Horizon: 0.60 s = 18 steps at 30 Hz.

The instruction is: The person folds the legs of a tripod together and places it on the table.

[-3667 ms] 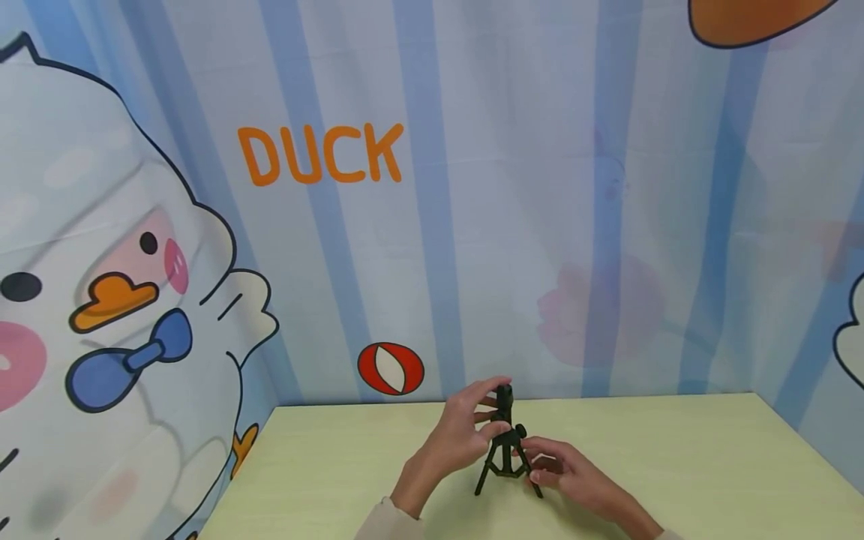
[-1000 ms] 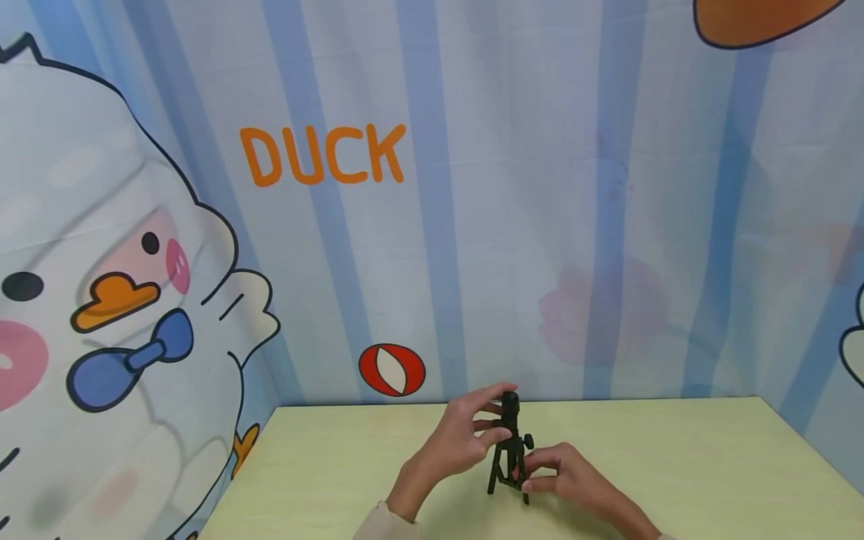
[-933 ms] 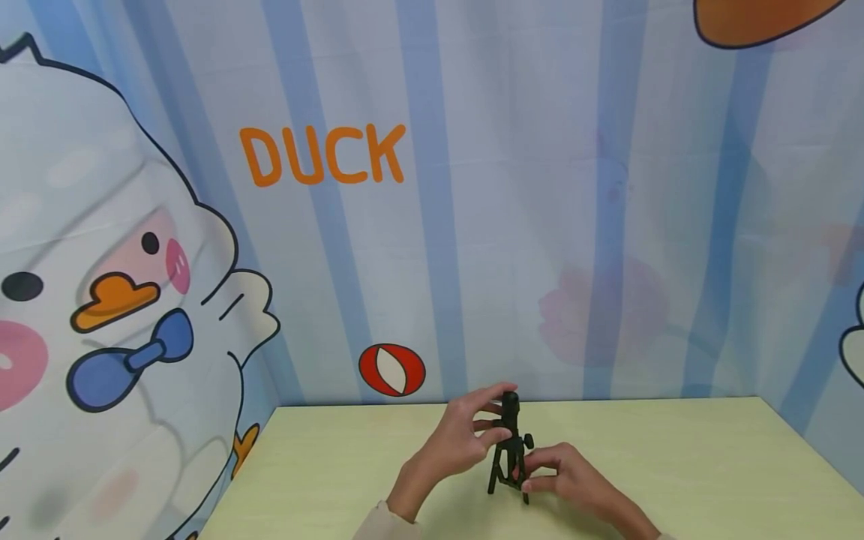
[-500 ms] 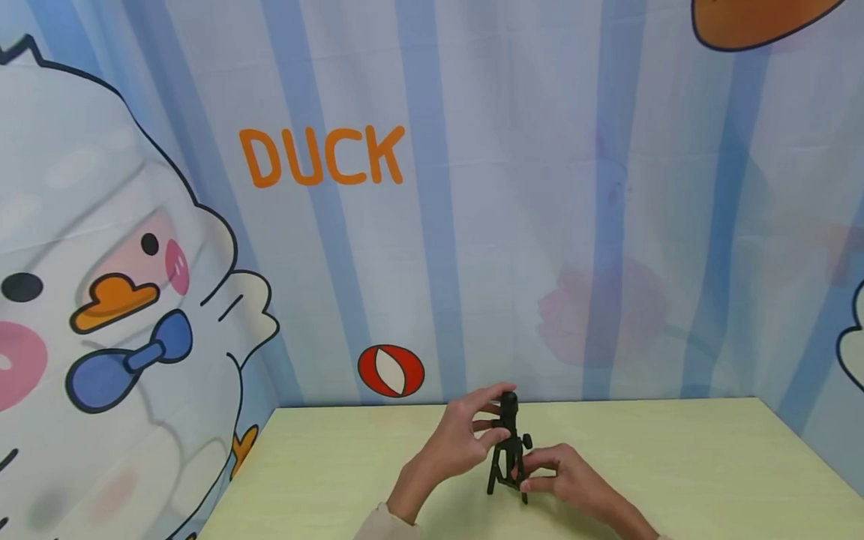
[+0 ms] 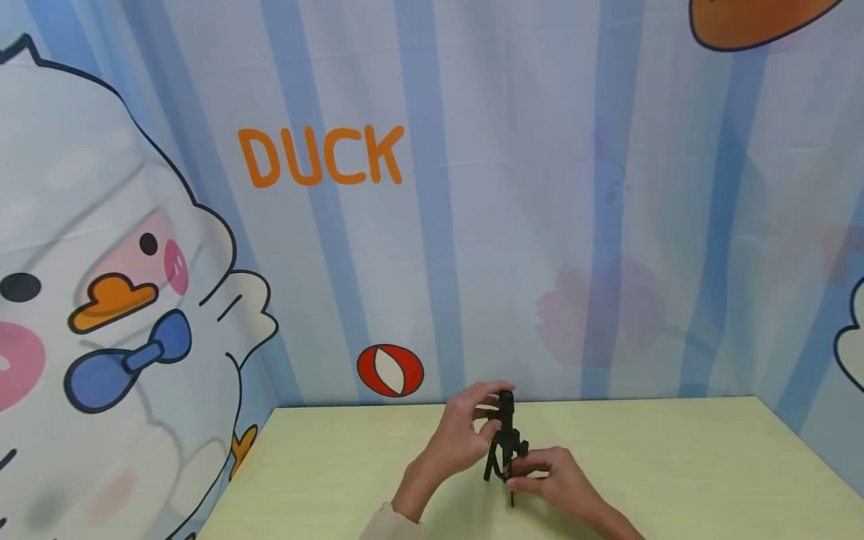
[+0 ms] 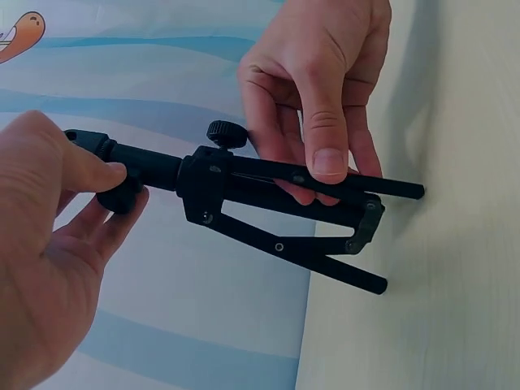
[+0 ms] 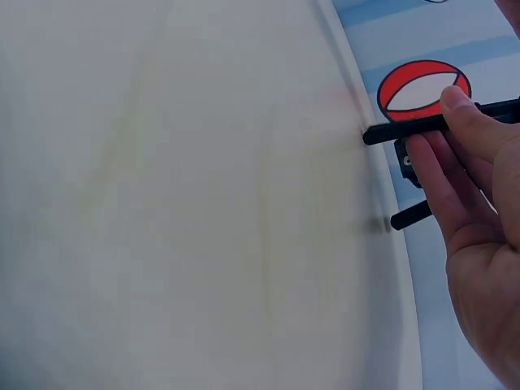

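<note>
My feed showed a slender, jointed black tripod (image 6: 201, 185) in one solid tone. The flat tabletop (image 5: 675, 457) below was pale yellow-green. Behind it I saw a light blue fabric backdrop (image 5: 513, 225) with broad, darker blue stripes (image 5: 432, 225), printed with rounded orange lettering (image 5: 313, 154), a plump white duck (image 5: 47, 202) outlined in black, its cheeks (image 5: 177, 266) pink, its beak (image 5: 113, 301) orange, its bow tie (image 5: 104, 381) blue, an oval red ball (image 5: 409, 371) with a white centre panel (image 5: 389, 371), and a faint pink flower (image 5: 567, 315); the fabric sleeve (image 5: 393, 523) was beige

"DUCK" (image 5: 313, 156) on striped backdrop (image 5: 526, 187)
</note>
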Each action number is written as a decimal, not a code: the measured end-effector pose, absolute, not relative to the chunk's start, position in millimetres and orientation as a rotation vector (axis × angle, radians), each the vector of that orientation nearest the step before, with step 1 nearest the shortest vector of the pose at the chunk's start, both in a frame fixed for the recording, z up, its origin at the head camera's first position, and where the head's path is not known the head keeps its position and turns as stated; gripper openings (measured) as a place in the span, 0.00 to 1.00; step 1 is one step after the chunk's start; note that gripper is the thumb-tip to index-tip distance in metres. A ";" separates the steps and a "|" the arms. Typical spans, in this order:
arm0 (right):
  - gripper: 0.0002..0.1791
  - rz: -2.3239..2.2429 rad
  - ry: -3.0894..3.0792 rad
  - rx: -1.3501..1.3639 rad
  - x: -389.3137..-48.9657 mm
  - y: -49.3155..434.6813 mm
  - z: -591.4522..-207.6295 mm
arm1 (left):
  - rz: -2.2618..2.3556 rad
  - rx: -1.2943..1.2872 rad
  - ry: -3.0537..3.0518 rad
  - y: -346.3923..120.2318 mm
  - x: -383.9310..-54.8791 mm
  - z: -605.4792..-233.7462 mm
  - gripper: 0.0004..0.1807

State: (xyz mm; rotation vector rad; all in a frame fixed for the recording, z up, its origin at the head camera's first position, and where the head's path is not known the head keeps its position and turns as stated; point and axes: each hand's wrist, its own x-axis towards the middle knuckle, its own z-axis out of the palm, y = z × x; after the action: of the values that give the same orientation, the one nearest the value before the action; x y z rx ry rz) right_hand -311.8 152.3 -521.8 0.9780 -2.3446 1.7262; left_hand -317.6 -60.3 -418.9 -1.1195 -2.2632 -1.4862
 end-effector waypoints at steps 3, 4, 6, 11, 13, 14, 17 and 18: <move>0.08 1.753 -2.359 0.947 -309.4 151.4 -520.7 | -1.457 -1.108 -2.255 -58.8 -319.7 -419.8 0.36; 0.07 1.754 -2.366 0.935 -308.9 152.2 -520.2 | -1.446 -1.108 -2.252 -58.7 -320.5 -420.1 0.36; 0.05 1.763 -2.377 0.905 -307.8 155.2 -518.3 | -1.418 -1.117 -2.241 -58.9 -321.9 -420.8 0.37; 0.03 1.700 -2.365 0.829 -308.0 164.9 -512.3 | -1.376 -1.145 -2.205 -60.4 -324.2 -422.1 0.34; 0.05 1.670 -2.343 0.820 -309.0 167.5 -511.3 | -1.384 -1.143 -2.198 -60.9 -324.2 -422.0 0.30; 0.07 1.658 -2.334 0.822 -309.5 168.5 -511.5 | -1.388 -1.139 -2.193 -60.9 -324.2 -422.1 0.27; 0.13 1.678 -2.305 0.884 -311.1 169.7 -512.5 | -1.397 -1.103 -2.180 -59.5 -323.7 -421.7 0.22; 0.15 1.702 -2.308 0.903 -311.5 169.3 -512.6 | -1.388 -1.092 -2.168 -58.8 -323.8 -421.9 0.22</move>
State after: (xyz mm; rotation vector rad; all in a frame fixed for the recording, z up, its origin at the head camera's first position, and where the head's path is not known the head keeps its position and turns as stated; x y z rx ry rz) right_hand -311.5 169.3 -512.6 0.9028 -2.3078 1.7017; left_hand -323.8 -58.8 -421.9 -1.0922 -2.1676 -1.3878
